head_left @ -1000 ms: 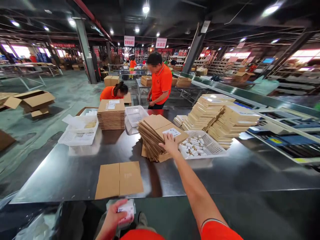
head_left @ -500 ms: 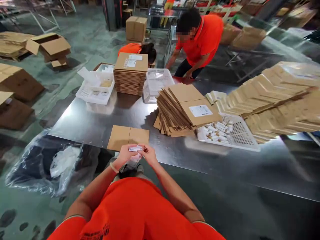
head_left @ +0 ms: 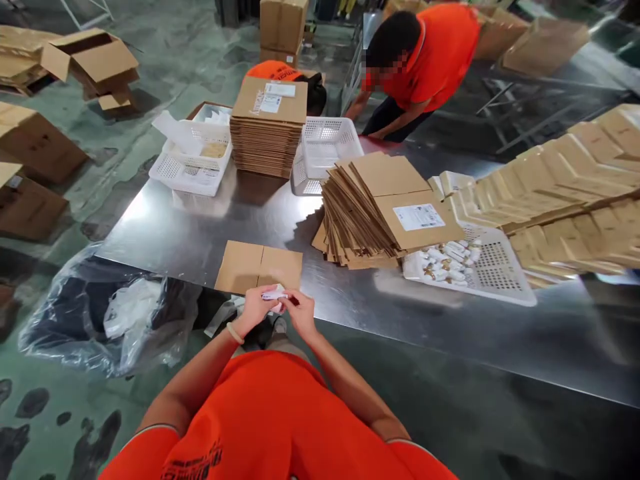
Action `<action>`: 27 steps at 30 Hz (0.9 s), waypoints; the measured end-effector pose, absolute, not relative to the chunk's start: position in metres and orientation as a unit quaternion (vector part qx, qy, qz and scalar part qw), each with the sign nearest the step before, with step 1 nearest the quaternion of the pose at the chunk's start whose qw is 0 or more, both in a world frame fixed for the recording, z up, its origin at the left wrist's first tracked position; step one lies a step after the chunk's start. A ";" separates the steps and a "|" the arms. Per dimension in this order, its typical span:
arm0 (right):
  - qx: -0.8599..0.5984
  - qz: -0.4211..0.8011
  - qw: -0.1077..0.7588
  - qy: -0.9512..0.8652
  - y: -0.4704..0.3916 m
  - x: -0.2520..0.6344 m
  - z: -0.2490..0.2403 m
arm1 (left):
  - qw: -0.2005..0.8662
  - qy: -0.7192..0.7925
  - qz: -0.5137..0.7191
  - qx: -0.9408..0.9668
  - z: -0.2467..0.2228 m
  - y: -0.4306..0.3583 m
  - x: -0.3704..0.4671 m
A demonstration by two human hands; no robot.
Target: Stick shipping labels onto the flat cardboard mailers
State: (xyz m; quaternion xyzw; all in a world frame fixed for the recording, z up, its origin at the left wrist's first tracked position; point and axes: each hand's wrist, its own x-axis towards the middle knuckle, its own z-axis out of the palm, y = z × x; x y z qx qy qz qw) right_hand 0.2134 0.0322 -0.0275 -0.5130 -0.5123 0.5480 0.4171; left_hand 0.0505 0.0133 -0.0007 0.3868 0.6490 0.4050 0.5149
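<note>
Just off the table's front edge, both my hands are closed on a small white printed piece [head_left: 274,293]; whether it is a label or a small packet I cannot tell. My left hand [head_left: 254,308], with a pale band at the wrist, grips its left side. The fingertips of my right hand [head_left: 301,312] pinch the right side. Some pinkish-white material hangs below, partly hidden by the fingers. Right beyond my hands, a flat brown cardboard piece [head_left: 239,261] with a crease down its middle lies on the metal table [head_left: 270,220].
A fanned cardboard stack [head_left: 417,180] lies right of centre, beside a white basket [head_left: 500,267] of small white wrapped parts. Farther back stand a taller cardboard stack [head_left: 267,147] and white baskets [head_left: 195,183]. A plastic-lined bin [head_left: 65,320] stands at left. Two co-workers [head_left: 445,60] are across the table.
My view has shifted slightly downward and to the left. The white piece has tilted between my fingers, and my right hand's fingers have changed position on it. Both hands keep hold.
</note>
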 end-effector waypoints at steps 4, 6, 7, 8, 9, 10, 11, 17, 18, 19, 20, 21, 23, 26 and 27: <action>-0.484 0.629 0.390 -0.466 0.039 0.218 -0.024 | 0.558 0.602 0.426 0.380 -0.006 0.013 0.047; -0.479 0.635 0.378 -0.474 0.042 0.220 -0.017 | 0.610 0.538 0.463 0.352 -0.010 0.008 0.045; -0.476 0.634 0.380 -0.476 0.043 0.221 -0.013 | 0.629 0.509 0.484 0.333 -0.014 0.003 0.044; -0.470 0.636 0.388 -0.473 0.044 0.221 -0.009 | 0.640 0.489 0.502 0.315 -0.017 -0.002 0.043; -0.461 0.642 0.399 -0.465 0.046 0.219 -0.005 | 0.642 0.477 0.518 0.302 -0.022 -0.008 0.044; -0.449 0.652 0.411 -0.453 0.048 0.217 -0.002 | 0.640 0.474 0.529 0.294 -0.026 -0.013 0.044; -0.437 0.664 0.422 -0.436 0.051 0.215 -0.001 | 0.642 0.473 0.529 0.292 -0.030 -0.018 0.045; -0.479 0.634 0.474 -0.379 0.087 0.205 -0.010 | 0.696 0.492 0.371 0.369 -0.030 -0.032 0.047; -0.506 0.604 0.466 -0.403 0.090 0.207 -0.012 | 0.697 0.499 0.363 0.364 -0.026 -0.033 0.046; -0.531 0.563 0.456 -0.440 0.091 0.210 -0.013 | 0.698 0.507 0.362 0.353 -0.021 -0.034 0.044; -0.547 0.513 0.447 -0.487 0.087 0.212 -0.012 | 0.698 0.515 0.364 0.340 -0.015 -0.034 0.043; -0.546 0.462 0.440 -0.542 0.080 0.215 -0.012 | 0.696 0.521 0.367 0.331 -0.010 -0.035 0.041; -0.482 0.398 0.421 -0.658 0.060 0.219 -0.010 | 0.678 0.530 0.370 0.349 0.001 -0.034 0.038; -0.364 0.406 0.369 -0.753 0.026 0.221 -0.009 | 0.630 0.535 0.354 0.439 0.012 -0.031 0.036; -0.352 0.420 0.358 -0.756 0.018 0.220 -0.009 | 0.618 0.531 0.345 0.465 0.014 -0.030 0.036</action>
